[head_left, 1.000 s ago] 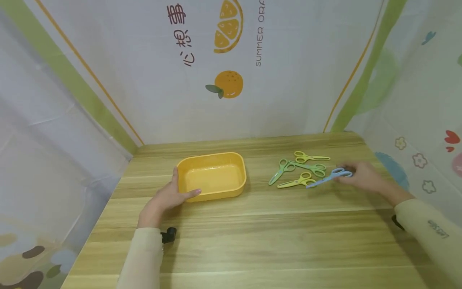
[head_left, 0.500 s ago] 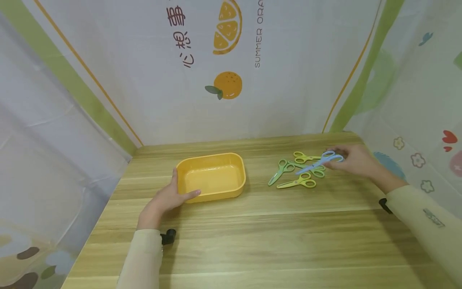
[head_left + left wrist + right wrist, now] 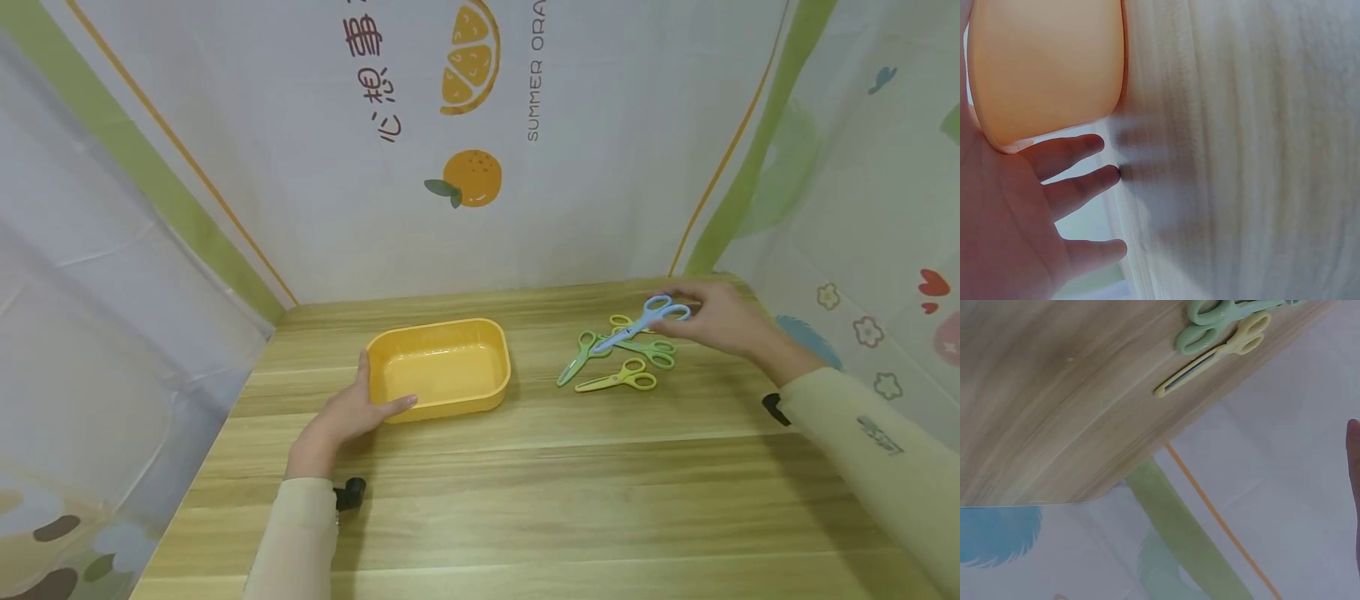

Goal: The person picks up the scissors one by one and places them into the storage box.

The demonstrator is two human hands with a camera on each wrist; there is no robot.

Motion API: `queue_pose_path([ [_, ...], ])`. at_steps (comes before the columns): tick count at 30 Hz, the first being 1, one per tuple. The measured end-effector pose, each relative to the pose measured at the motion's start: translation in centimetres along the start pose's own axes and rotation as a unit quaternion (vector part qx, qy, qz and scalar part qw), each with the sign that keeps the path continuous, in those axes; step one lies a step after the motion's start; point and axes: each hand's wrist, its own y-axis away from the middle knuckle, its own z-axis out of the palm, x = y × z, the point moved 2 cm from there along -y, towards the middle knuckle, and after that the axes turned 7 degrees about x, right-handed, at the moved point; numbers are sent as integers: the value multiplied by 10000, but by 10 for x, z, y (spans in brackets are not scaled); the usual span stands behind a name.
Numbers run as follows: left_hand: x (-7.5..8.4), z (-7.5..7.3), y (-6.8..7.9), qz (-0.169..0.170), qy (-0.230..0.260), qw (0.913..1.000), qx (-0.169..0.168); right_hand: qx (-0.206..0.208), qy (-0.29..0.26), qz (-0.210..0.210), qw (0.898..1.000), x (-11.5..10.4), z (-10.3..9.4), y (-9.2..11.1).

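Note:
My right hand pinches a pair of light-blue scissors by the handles, held above the other scissors with the tip pointing left and down. Under and around them lie green scissors, a second green pair, yellow scissors and another yellow pair, partly hidden. My left hand rests against the left end of a yellow plastic bin, thumb along the near rim. In the left wrist view, several fingers spread straight beside the bin's corner. The right wrist view misses the blue scissors.
The wooden table ends at a white curtain printed with oranges. Other printed cloth hangs on the right side. A black wrist camera sits on the left forearm.
My right hand has lifted the blue scissors and carried them left and up, away from the near yellow pair. The left hand and the bin stay put.

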Motion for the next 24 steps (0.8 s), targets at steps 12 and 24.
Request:
queue_pose_path([
  [12,-2,0,-1,60,-4,10000,2,191,-488,-168,9985,-19,13,-11],
  [24,-4,3,-2,89,88,9999,45,785,-469,-1270,9877,-40,36,-19],
])
